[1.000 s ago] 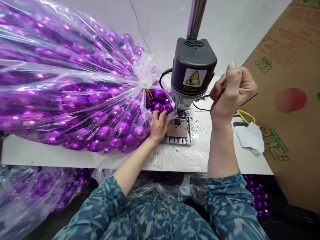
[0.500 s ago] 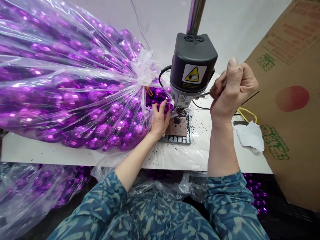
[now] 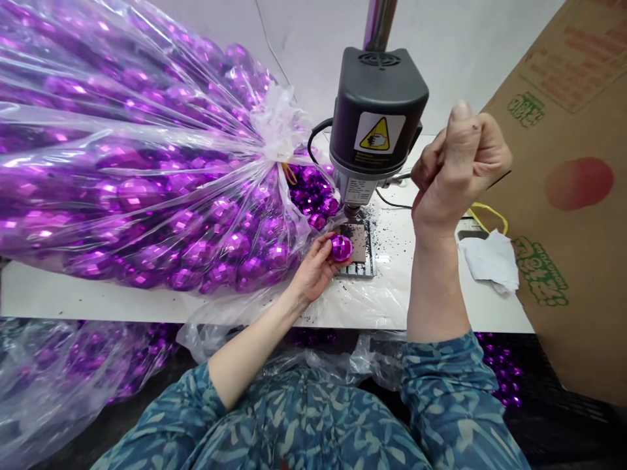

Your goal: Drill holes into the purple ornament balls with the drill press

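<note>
**Left hand holds a shiny purple ball (image 3: 341, 248) beside a bench machine (image 3: 379, 108)**

The hands are apart. The left hand (image 3: 316, 267) has its thumb and fingers closed on the faceted ball, which sits over the left part of a brown board (image 3: 360, 243) on a slotted metal base (image 3: 367, 269), just to the near side of the machine's lower end. The right hand (image 3: 460, 166) is raised to the right of the machine and curled into a fist; whether it grips a handle cannot be told, though a thin dark rod (image 3: 500, 179) shows at its right side.

The machine has a dark housing with a yellow warning label (image 3: 379, 134) and stands before an upright metal post (image 3: 379, 23). Dark flecks (image 3: 386, 228) are scattered over the base and the white desk (image 3: 147, 303).

On the left, a big clear bag (image 3: 147, 170) full of purple balls lies across the desk, gathered at a bunched neck (image 3: 281, 124). More purple balls (image 3: 313, 196) lie in an opening between that neck and the machine, near a yellow tie (image 3: 290, 173). On the right are a crumpled white cloth (image 3: 491, 261), a yellow loop (image 3: 490, 212) and a large carton (image 3: 563, 150) with green and red print.
</note>
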Motion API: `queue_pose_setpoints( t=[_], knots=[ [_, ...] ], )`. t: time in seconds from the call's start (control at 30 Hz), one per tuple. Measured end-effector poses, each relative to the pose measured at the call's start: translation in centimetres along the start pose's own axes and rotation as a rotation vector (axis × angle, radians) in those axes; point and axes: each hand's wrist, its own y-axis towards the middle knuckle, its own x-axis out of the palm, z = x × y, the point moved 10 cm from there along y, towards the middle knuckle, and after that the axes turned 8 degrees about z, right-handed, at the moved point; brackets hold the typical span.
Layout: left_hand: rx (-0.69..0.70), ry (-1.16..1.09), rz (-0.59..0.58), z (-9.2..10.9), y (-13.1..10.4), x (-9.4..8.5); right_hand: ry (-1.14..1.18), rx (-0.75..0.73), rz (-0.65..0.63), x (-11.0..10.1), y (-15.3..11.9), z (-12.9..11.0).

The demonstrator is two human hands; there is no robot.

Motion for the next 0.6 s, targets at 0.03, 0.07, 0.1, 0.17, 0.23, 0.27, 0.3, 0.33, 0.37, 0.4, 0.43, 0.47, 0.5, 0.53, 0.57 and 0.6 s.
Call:
queue_pose_setpoints(
  t=[0.03,0.07,0.1,0.17,0.23,0.27,0.3,0.33,0.37,0.4,0.43,0.47,0.5,0.53,0.57,0.6],
  knots=[
    [0.008,0.008,0.002,0.1,0.2,-0.1,-0.004,0.000,-0.002,0.0,0.0,0.0],
    [0.012,0.014,0.006,0.2,0.4,-0.2,-0.003,0.000,-0.001,0.0,0.0,0.0],
    [0.010,0.014,0.013,0.3,0.5,-0.3,-0.001,0.002,0.000,0.0,-0.1,0.0],
    [-0.008,-0.002,0.035,0.4,0.7,-0.7,-0.001,0.009,0.002,0.0,-0.1,0.1],
    [-0.016,-0.002,0.049,0.3,0.8,-1.1,-0.008,0.017,0.005,0.0,-0.2,0.1],
    [-0.009,0.017,0.048,0.3,0.7,-1.2,-0.010,0.018,0.009,-0.1,-0.2,0.0],
    [0.002,0.051,0.042,0.3,0.6,-1.3,-0.007,0.017,0.010,-0.1,-0.2,0.0],
    [0.016,0.094,0.035,0.1,0.5,-1.4,0.002,0.012,0.010,-0.1,-0.2,-0.1],
    [0.031,0.139,0.030,0.0,0.5,-1.6,0.015,0.004,0.008,0.0,-0.3,-0.2],
    [0.047,0.179,0.030,-0.2,0.5,-1.8,0.027,-0.004,0.006,0.0,-0.3,-0.3],
    [0.068,0.208,0.036,-0.3,0.6,-2.0,0.035,-0.010,0.006,0.0,-0.3,-0.4],
    [0.097,0.224,0.049,-0.2,0.8,-2.2,0.038,-0.016,0.009,0.0,-0.4,-0.4],
    [0.132,0.231,0.062,0.0,1.2,-2.4,0.034,-0.019,0.012,-0.1,-0.4,-0.4],
    [0.170,0.237,0.071,0.2,1.6,-2.5,0.025,-0.017,0.018,-0.1,-0.4,-0.4],
    [0.206,0.244,0.076,0.6,2.1,-2.6,0.015,-0.013,0.023,-0.2,-0.4,-0.4],
    [0.235,0.256,0.081,0.9,2.6,-2.6,0.011,-0.009,0.024,-0.2,-0.4,-0.4]
  ],
)
